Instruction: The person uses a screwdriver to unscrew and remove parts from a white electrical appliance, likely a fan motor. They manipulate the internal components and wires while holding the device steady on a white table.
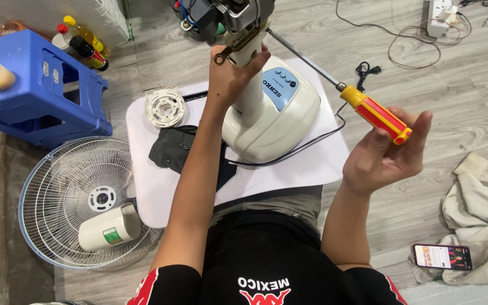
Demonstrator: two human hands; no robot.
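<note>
Left hand (234, 73) grips the fan neck (248, 56) over its base (272, 121), right hand (382, 155) pinches the screwdriver (375, 117) loosely (fingertips only), so the tip could slip off the motor (230, 17).

Left hand (234, 72) was raised, its grip closed tight; right hand (388, 149) sat palm-up, fingers curled, both forearms bare

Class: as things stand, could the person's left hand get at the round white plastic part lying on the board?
Probably not at once: the left hand is gripping the fan's neck. Once released, the white round part lies close, uncovered.
</note>
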